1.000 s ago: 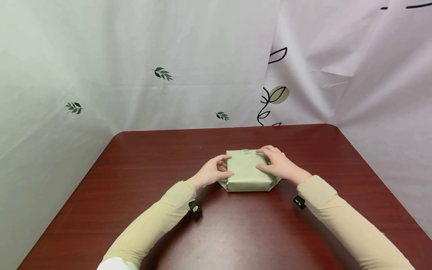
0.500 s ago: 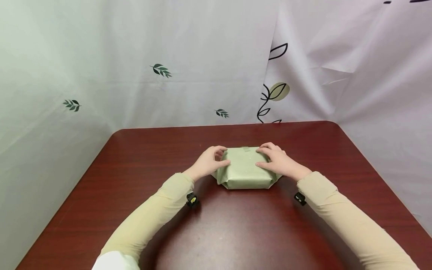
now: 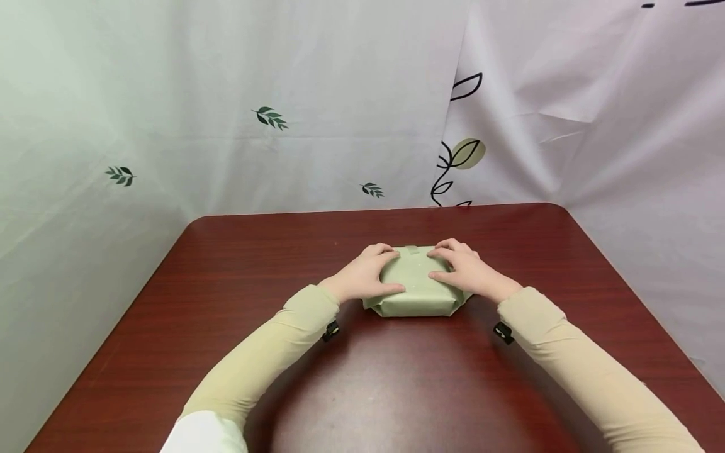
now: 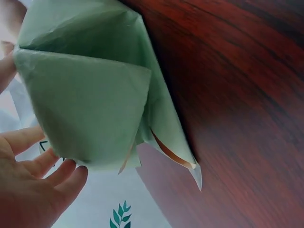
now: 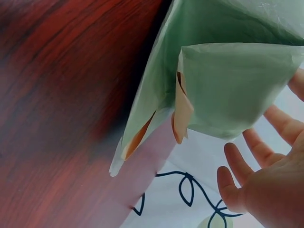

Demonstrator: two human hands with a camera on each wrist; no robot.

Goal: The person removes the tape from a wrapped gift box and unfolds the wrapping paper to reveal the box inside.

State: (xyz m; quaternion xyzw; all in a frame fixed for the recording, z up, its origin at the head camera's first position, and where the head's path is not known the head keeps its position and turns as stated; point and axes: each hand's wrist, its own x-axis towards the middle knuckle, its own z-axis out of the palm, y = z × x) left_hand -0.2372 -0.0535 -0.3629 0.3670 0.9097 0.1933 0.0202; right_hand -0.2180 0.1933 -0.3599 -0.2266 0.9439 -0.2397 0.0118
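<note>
A box-shaped package (image 3: 418,277) wrapped in pale green paper lies on the table, with a small strip of tape (image 3: 411,250) at its far top edge. My left hand (image 3: 367,272) rests over its left end, thumb and fingers spread on the top. At the right end, my right hand (image 3: 469,272) lies with thumb and fingertips on the top edge. Loose end flaps (image 4: 88,104) show in the left wrist view, folded inward with a lower flap sticking out. The right wrist view shows a similar end flap (image 5: 232,90), its tan inner side showing at the edges.
The dark red wooden table (image 3: 368,377) has rounded far corners. White cloth (image 3: 340,94) with leaf prints hangs behind it and along both sides. A small black device (image 3: 503,332) is worn under each wrist.
My left hand slid leftward off the top edge, then came back right and farther over the package. Its left end flap shifted with it. The right hand has stayed nearly still.
</note>
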